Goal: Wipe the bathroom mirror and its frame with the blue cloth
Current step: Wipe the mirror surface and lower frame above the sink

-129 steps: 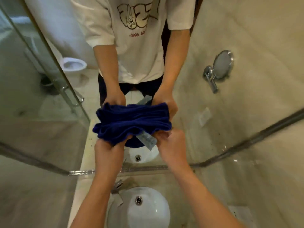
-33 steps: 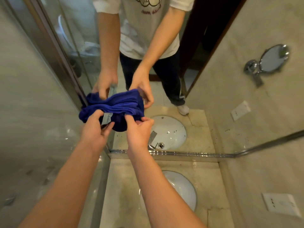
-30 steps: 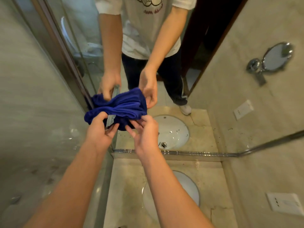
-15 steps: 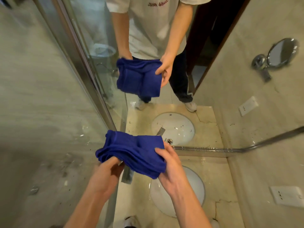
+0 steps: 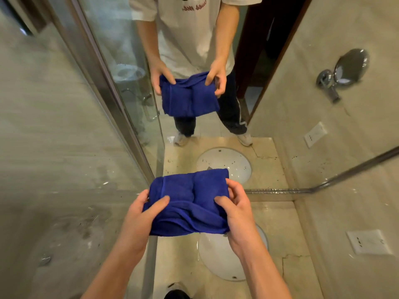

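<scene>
Both hands hold the blue cloth (image 5: 190, 201) from opposite ends: the left hand (image 5: 140, 219) pinches its left edge, thumb on top and fingers hidden underneath, and the right hand (image 5: 237, 214) grips its right edge, thumb on top and fingers curled around the side. Cloth position: in the air above the white sink (image 5: 218, 262), in front of the mirror (image 5: 291, 93) and apart from the glass. The cloth covers the near rim of the basin, and the faucet cannot be made out behind it. The lower edge of the view cuts off both forearms. Cloth condition: deep blue terry, folded into a thick rectangle, with a stitched band near its left end and soft creases bunched along the near edge. The metal frame (image 5: 278, 191) of the mirror runs along the back of the marble counter (image 5: 278, 216), just beyond the cloth. Dark specks mark the lower glass
</scene>
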Action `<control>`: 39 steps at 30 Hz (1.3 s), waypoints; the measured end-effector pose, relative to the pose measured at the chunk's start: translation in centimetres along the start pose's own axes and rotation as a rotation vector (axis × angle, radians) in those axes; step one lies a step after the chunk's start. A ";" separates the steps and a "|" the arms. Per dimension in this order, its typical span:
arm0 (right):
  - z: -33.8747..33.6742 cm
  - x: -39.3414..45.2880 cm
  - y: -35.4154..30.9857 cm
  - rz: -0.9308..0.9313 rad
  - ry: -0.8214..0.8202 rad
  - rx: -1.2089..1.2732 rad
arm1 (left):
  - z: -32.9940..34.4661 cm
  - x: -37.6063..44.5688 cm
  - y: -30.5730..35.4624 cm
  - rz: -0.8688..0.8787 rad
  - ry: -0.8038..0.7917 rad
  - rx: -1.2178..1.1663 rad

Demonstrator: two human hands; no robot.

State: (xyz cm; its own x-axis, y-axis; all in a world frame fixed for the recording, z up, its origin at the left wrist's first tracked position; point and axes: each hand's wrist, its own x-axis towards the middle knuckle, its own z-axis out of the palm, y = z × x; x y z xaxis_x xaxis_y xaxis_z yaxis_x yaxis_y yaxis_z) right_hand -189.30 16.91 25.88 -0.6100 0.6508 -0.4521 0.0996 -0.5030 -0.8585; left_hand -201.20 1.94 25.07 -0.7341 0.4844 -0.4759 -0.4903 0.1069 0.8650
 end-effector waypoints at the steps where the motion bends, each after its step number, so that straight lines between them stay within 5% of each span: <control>1: 0.1 -0.2 -0.1 -0.030 0.004 -0.034 | 0.1 0.1 -0.4 -0.021 0.024 0.021; 8: -1.2 -1.3 -1.8 -0.184 -0.115 -0.164 | 0.3 -0.4 -1.0 -0.293 -0.139 -0.459; 12: -2.4 -1.3 -2.2 -0.250 -0.220 -0.194 | 0.4 -0.1 -2.0 -0.399 -0.157 -0.428; 15: -2.4 -0.3 -0.9 -0.179 -0.138 -0.177 | 0.4 0.1 -3.2 -0.469 -0.191 -0.307; 22: -2.3 3.2 1.4 -0.004 -0.027 -0.226 | 0.6 3.1 -2.7 -0.020 0.095 0.062; 26: 0.0 5.2 0.4 -0.236 0.160 -0.508 | 1.1 5.5 0.4 0.301 0.180 0.257; 29: 2.3 6.6 -1.6 -0.417 0.294 -0.640 | 1.2 7.3 2.9 0.391 0.258 0.182; 35: 8.4 7.9 -5.7 -0.374 0.103 0.042 | 1.8 8.9 7.9 0.587 0.612 0.322; 39: 11.2 9.0 -6.1 -0.408 0.146 0.199 | 3.2 9.0 9.6 0.531 0.513 -0.062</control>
State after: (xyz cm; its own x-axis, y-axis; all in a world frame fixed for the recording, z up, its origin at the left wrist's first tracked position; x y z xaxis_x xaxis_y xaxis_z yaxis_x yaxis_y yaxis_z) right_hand -204.21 19.46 29.74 -0.4498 0.8837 -0.1292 -0.2867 -0.2798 -0.9162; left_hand -211.05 10.14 29.61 -0.9997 -0.0112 -0.0233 -0.0223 -0.0851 0.9961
